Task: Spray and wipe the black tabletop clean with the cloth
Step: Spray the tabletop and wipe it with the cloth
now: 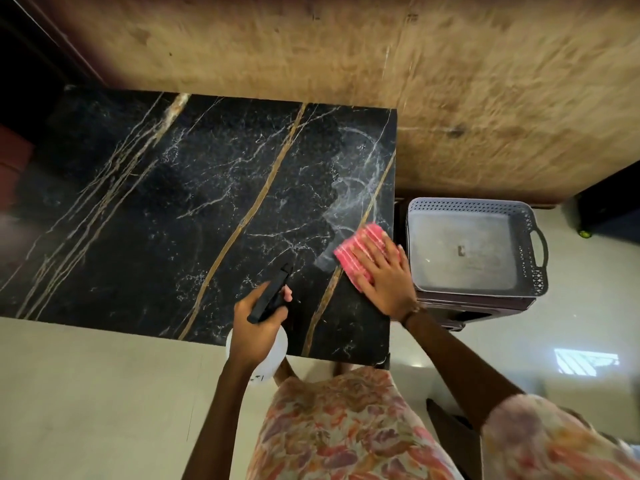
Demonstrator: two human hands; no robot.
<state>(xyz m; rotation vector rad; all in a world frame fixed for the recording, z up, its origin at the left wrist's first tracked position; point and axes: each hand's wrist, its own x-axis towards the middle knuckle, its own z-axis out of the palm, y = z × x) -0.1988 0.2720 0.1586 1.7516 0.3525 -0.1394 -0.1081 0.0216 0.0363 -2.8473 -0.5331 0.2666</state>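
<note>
Our right hand [382, 271] presses flat, fingers straight, on one pink striped cloth [360, 252] near the black tabletop's [173, 209] right edge. Our left hand [254, 327] grips one spray bottle [268, 299] (black marks on it, unreadable). One grey basket [474, 247] sits beside the table.
</note>
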